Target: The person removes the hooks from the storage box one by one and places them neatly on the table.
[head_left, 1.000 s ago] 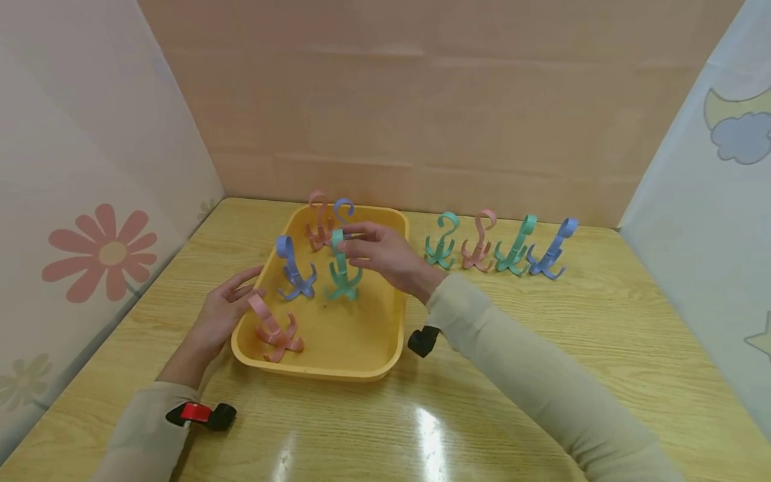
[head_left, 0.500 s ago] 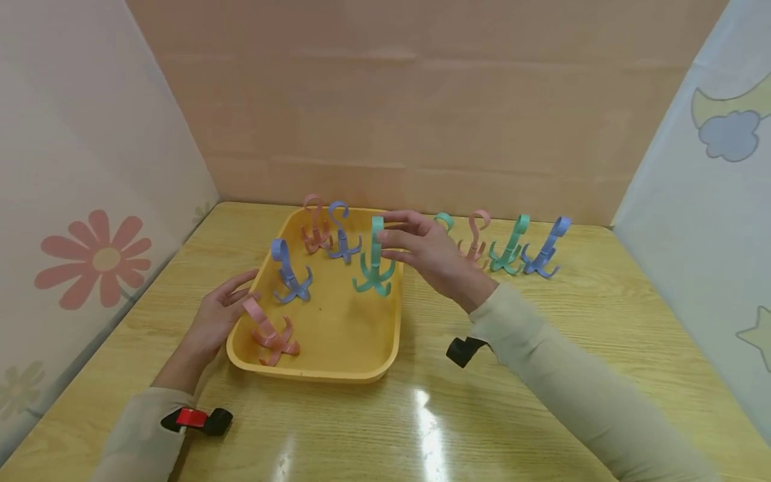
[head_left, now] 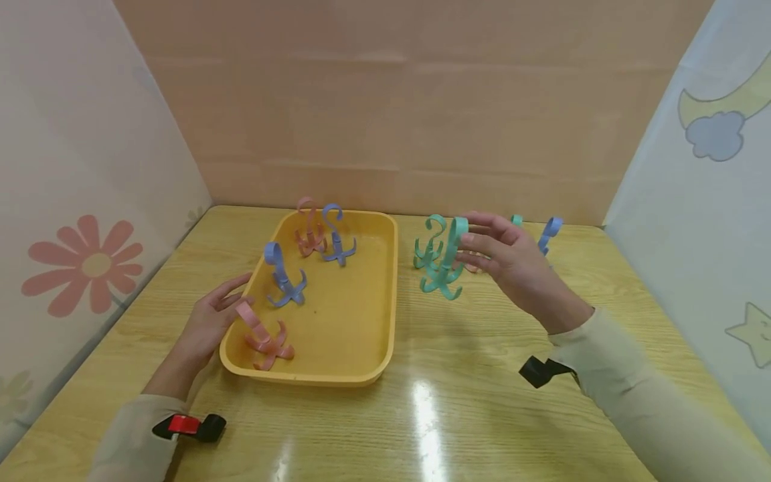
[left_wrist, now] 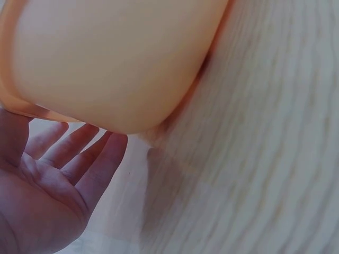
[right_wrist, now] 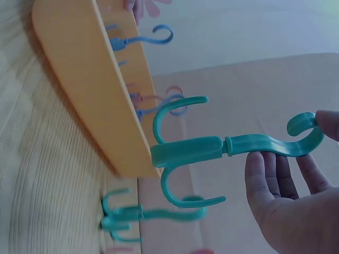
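My right hand [head_left: 515, 258] pinches the curved upper part of a green multi-prong hanger hook [head_left: 448, 258] and holds it raised over the table, right of the yellow tray [head_left: 349, 328]. In the right wrist view the thumb and fingers meet the stem of this hook [right_wrist: 190, 151], its prongs pointing away from the palm. At the tray's left side my left hand [head_left: 205, 325] has its fingers against the outer wall and its thumb by the rim. Inside the tray stand a pink hook [head_left: 271, 345], a blue hook [head_left: 289, 288], another blue hook [head_left: 338, 251] and a pink hook [head_left: 310, 241].
Behind the held hook stands a green hook [head_left: 427, 251] on the wooden table [head_left: 482, 415]. Further right, a blue hook [head_left: 549, 231] and a green hook [head_left: 517, 219] are partly covered by the right hand. Decorated panels enclose the sides and back.
My right hand has carried the green hook from inside the tray, over its right rim, to the right. The left hand stays at the tray's left side.
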`<action>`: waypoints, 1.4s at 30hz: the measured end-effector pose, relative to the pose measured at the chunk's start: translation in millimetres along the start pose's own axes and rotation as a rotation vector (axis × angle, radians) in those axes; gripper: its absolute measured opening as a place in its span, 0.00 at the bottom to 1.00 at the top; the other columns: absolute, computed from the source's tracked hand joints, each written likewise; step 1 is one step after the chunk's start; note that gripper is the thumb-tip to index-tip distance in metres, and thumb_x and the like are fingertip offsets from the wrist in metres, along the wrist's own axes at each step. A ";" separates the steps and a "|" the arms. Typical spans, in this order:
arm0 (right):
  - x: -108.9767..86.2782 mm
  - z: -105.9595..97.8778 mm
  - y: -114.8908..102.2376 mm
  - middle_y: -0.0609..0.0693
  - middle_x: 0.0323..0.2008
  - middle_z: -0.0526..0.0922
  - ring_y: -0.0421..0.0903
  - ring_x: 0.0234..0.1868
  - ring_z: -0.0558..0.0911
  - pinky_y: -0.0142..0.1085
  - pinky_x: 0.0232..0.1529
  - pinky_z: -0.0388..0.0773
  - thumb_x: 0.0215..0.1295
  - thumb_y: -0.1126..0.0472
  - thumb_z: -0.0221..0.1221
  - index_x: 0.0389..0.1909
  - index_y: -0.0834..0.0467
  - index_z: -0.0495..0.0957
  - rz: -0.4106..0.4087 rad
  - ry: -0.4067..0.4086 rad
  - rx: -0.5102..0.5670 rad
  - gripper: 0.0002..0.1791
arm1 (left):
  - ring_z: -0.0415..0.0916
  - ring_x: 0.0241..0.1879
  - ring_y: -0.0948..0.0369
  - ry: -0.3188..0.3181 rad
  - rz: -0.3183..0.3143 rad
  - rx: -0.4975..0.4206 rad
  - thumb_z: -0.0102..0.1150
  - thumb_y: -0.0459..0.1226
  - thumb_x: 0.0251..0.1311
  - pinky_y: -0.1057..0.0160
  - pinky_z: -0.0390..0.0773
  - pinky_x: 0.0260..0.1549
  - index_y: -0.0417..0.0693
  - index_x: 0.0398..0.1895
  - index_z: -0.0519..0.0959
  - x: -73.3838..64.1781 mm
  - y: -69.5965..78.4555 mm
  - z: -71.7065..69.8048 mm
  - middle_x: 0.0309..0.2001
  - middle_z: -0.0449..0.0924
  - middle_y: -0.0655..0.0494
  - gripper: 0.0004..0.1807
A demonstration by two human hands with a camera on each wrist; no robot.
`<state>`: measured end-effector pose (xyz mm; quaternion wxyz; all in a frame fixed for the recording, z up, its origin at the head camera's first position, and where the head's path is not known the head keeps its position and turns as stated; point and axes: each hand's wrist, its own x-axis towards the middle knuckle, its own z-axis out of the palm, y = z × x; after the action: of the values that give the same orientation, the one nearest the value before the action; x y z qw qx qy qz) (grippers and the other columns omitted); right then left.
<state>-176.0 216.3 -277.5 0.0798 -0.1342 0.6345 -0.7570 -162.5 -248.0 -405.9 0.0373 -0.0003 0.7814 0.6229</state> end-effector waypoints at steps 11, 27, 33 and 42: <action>-43.5 -76.5 -6.6 0.51 0.50 0.81 0.47 0.48 0.84 0.37 0.54 0.79 0.76 0.74 0.48 0.59 0.61 0.78 -0.106 0.016 0.109 0.17 | 0.74 0.52 0.74 -0.010 0.025 0.036 0.57 0.46 0.73 0.73 0.77 0.46 0.45 0.77 0.60 -1.4 0.6 -0.8 0.70 0.63 0.30 0.34; -74.2 -175.9 -1.2 0.55 0.41 0.87 0.50 0.42 0.87 0.39 0.46 0.83 0.73 0.76 0.50 0.54 0.63 0.81 -0.098 0.315 0.226 0.16 | 0.78 0.50 0.71 -0.012 0.024 0.027 0.56 0.46 0.73 0.70 0.79 0.44 0.46 0.77 0.60 -3.0 1.3 -0.9 0.68 0.64 0.27 0.34; -72.5 -201.0 0.0 0.53 0.40 0.87 0.47 0.40 0.87 0.38 0.44 0.83 0.72 0.75 0.54 0.51 0.60 0.83 -0.055 0.405 0.233 0.15 | 0.78 0.50 0.72 -0.010 0.026 0.020 0.58 0.45 0.72 0.70 0.80 0.44 0.48 0.77 0.62 -2.6 0.5 -2.3 0.65 0.71 0.34 0.34; -48.4 -215.1 6.4 0.49 0.41 0.87 0.44 0.40 0.87 0.33 0.43 0.83 0.70 0.74 0.57 0.52 0.59 0.81 -0.071 0.441 0.131 0.14 | 0.78 0.50 0.73 -0.006 0.018 -0.001 0.60 0.45 0.71 0.69 0.80 0.44 0.50 0.77 0.63 -1.5 -0.7 -1.9 0.61 0.76 0.47 0.34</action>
<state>-195.8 431.2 -322.8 -0.0789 0.0177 0.5810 -0.8099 -161.0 -250.1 -406.1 0.0339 0.0086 0.7810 0.6235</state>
